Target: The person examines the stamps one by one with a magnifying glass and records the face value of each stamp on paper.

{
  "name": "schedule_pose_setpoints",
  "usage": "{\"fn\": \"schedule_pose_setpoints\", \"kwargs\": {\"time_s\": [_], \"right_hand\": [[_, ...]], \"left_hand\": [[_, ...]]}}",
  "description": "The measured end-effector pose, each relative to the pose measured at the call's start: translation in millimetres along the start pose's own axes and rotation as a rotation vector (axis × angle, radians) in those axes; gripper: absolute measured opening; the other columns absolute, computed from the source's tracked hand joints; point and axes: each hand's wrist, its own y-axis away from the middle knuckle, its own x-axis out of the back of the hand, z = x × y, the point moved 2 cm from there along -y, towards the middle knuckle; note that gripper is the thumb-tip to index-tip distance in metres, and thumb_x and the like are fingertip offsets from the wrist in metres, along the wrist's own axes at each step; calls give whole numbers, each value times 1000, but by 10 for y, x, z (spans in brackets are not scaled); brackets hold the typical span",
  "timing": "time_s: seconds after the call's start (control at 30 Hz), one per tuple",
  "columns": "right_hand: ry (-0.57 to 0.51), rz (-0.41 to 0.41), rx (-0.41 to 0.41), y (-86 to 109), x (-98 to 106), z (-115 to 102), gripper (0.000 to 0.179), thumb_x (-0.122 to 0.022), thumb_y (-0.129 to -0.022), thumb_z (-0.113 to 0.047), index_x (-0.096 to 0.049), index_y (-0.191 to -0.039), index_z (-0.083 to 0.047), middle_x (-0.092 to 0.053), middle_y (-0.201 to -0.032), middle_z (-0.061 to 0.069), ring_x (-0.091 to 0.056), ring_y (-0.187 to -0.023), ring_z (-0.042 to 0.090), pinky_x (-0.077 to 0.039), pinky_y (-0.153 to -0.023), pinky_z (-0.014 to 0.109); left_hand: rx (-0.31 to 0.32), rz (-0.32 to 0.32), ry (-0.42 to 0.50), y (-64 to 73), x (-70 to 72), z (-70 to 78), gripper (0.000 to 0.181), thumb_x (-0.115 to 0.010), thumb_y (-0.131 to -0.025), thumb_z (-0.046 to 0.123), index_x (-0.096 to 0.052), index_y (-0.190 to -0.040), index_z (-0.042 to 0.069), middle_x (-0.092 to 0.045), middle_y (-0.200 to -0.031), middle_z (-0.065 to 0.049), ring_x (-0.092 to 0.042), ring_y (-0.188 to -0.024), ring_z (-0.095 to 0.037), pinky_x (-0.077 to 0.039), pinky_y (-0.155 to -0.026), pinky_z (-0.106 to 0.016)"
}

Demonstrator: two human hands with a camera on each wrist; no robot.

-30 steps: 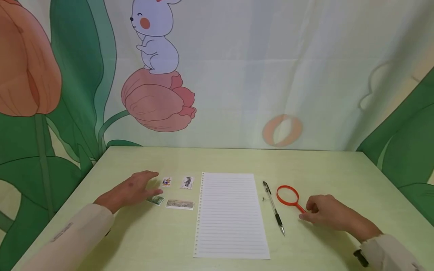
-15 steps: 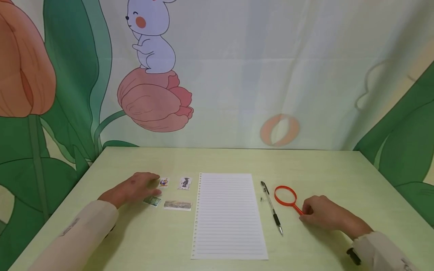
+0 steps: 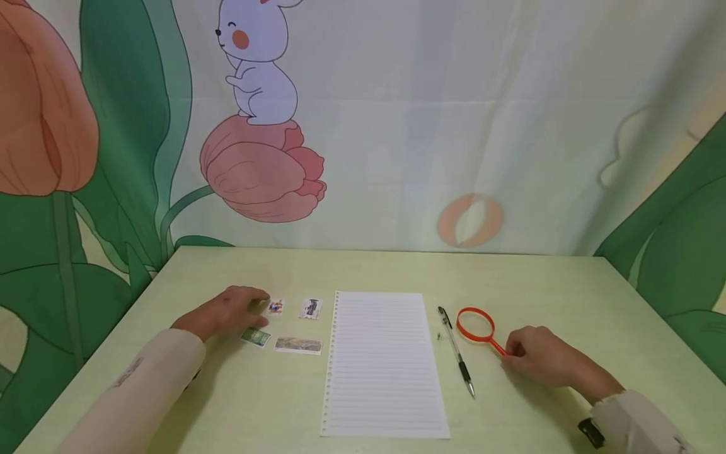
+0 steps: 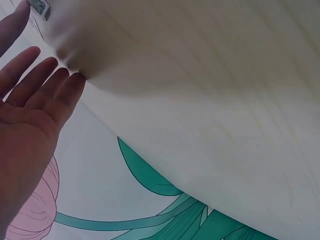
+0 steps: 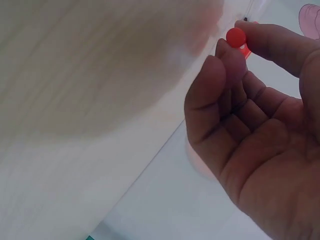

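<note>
My right hand (image 3: pixel 544 356) pinches the handle end of a red-rimmed magnifying glass (image 3: pixel 492 341) between thumb and fingers. In the right wrist view the round red tip of its handle (image 5: pixel 236 37) shows between the fingertips. At the left, my left hand (image 3: pixel 224 312) hovers with loosely bent, separated fingers, holding nothing. Small stamps lie near it: a colourful one (image 3: pixel 276 307) by its fingertips, a green one (image 3: pixel 256 337) below the thumb, a black-and-white one (image 3: pixel 311 308) and a long brownish one (image 3: pixel 298 345). The left wrist view shows the open palm (image 4: pixel 30 120).
A lined sheet of paper (image 3: pixel 386 366) with punched holes lies mid-table. Right of it is a black-gripped pen (image 3: pixel 458 356), beside a tiny unclear object (image 3: pixel 439 337). Behind the pale table (image 3: pixel 510 277) hangs a curtain (image 3: pixel 368 126) printed with a rabbit and tulips.
My right fingers have closed on the magnifying glass handle, and its lens has shifted slightly left, towards the pen. My left hand has edged right, closer to the stamps. The head view sways slightly.
</note>
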Motion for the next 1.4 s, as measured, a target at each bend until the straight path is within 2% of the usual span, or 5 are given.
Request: {"fn": "schedule_pose_setpoints", "kwargs": {"time_s": [0.5,0.73,1.2,1.4], "right_hand": [[-27,75,80,-9,35,-105,13,-74,-90,-14,-65,-83,-8,-57,-71,-1,-49,-66,15,-42,-57,29],[-45,105,188,4,64,-225,12,-73,-91,-13,-65,-82,-9,-57,-69,-4,-47,-63,13,-40,-55,26],[-83,88,280,-70,53,-531,10,-71,-92,-12,-66,-83,-10,-60,-69,-3,-47,-61,12,-41,-55,26],[-92,84,328,-151,34,-679,11,-70,-92,-10,-65,-82,-10,-60,-69,-4,-46,-60,10,-40,-55,25]], "left_hand": [[-6,-20,-11,-58,51,7,54,-75,-92,23,-57,-141,9,-44,-148,-25,-36,-137,-47,-33,-108,-63],[7,-22,-3,-63,48,-9,55,-74,-92,24,-56,-142,9,-44,-148,-25,-36,-137,-47,-32,-108,-64],[-32,-22,-13,-61,58,-20,56,-74,-92,26,-56,-141,7,-48,-145,-25,-41,-133,-45,-34,-108,-62],[-13,-27,4,-66,43,-37,55,-73,-92,26,-57,-141,7,-48,-146,-24,-40,-134,-44,-34,-108,-61]]}}
